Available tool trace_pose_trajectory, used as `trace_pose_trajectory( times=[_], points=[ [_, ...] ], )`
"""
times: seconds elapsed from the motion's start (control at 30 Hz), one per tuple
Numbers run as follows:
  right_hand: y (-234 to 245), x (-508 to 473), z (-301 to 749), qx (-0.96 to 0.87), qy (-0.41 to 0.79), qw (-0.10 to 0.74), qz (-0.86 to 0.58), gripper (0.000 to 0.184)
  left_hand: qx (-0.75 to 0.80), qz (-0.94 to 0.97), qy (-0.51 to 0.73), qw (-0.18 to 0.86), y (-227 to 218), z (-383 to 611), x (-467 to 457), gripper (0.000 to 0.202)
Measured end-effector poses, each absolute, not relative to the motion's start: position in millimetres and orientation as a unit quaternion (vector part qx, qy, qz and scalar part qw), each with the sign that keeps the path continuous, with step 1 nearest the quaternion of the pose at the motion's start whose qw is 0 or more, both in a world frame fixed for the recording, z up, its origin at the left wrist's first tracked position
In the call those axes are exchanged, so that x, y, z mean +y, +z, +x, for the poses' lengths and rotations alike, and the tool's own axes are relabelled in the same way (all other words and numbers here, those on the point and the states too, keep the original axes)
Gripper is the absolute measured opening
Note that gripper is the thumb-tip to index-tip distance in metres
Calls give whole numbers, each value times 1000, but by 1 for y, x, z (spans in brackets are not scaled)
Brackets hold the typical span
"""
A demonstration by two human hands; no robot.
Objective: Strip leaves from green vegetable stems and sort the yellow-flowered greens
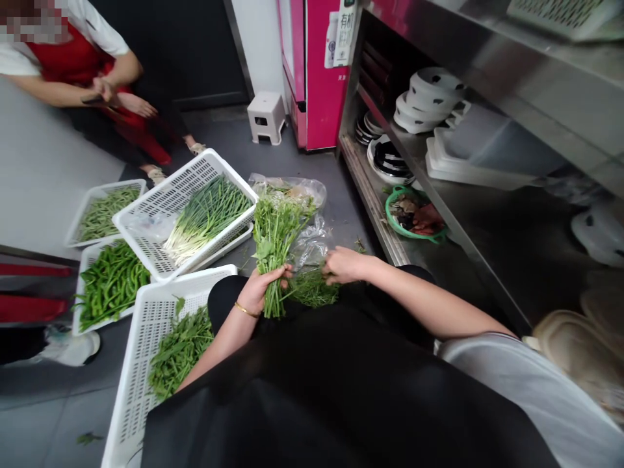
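Black apron cloth (351, 390) spreads nearest. At left, a white perforated plastic basket (136, 364) holds leafy greens (182, 351). Centrally, the left hand (258, 289) grips 1 long, green leafy bunch (275, 231), its long axis running forward, stem ends nearer, tops leaning right. Beyond, the blurred right hand (344, 263) curls by feathery green trimmings (316, 290), its hold unclear. Picking over seems in hand; the next move likely needs a steady left grip.

Four white baskets (170, 192) of vegetables, one each of scallions (209, 214), green peppers (112, 283), green beans (108, 213) and leafy greens (180, 351), sit left of the left grip (256, 289), which holds one bunch of stems (274, 237). I count one stool (266, 104) and one pink cabinet (322, 97) beyond it, one green basket (396, 227) to its right.
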State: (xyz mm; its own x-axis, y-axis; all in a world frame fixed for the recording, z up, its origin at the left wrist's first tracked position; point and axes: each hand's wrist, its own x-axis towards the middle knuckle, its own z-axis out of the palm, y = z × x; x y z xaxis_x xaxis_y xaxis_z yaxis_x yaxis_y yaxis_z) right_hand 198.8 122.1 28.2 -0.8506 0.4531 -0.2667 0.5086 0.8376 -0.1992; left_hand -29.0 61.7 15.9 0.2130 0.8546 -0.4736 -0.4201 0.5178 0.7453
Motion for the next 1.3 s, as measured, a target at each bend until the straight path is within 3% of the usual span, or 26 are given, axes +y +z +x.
trace_pose_trajectory(
  times=[0.07,0.13,0.2,0.27,0.43,0.53,0.6,0.7,0.83,1.03,1.3],
  points=[
    [28,123,203,937,-155,99,297,39,432,213,434,761,14,-34,66,23],
    [34,119,191,931,-195,9,308,52,401,184,451,776,12,-36,70,23],
    [39,112,170,926,-251,-45,278,47,385,158,471,777,11,-35,75,21],
    [38,101,155,921,-298,-38,247,37,386,146,495,765,12,-36,79,20],
    [10,80,199,883,-391,5,260,36,403,205,545,706,15,-60,76,24],
    [4,88,222,856,-361,40,368,35,403,247,519,712,14,-66,67,25],
    [14,99,208,817,-379,-63,429,45,398,265,501,722,13,-59,60,26],
    [37,117,161,683,-552,-252,406,42,400,291,472,730,14,-42,53,29],
    [48,122,127,531,-650,-387,380,38,446,313,449,708,19,-31,47,32],
    [36,104,160,474,-661,-435,387,32,501,324,477,646,17,-37,43,26],
    [55,114,193,456,-626,-488,404,26,502,352,445,653,28,-35,39,21]
  ],
)
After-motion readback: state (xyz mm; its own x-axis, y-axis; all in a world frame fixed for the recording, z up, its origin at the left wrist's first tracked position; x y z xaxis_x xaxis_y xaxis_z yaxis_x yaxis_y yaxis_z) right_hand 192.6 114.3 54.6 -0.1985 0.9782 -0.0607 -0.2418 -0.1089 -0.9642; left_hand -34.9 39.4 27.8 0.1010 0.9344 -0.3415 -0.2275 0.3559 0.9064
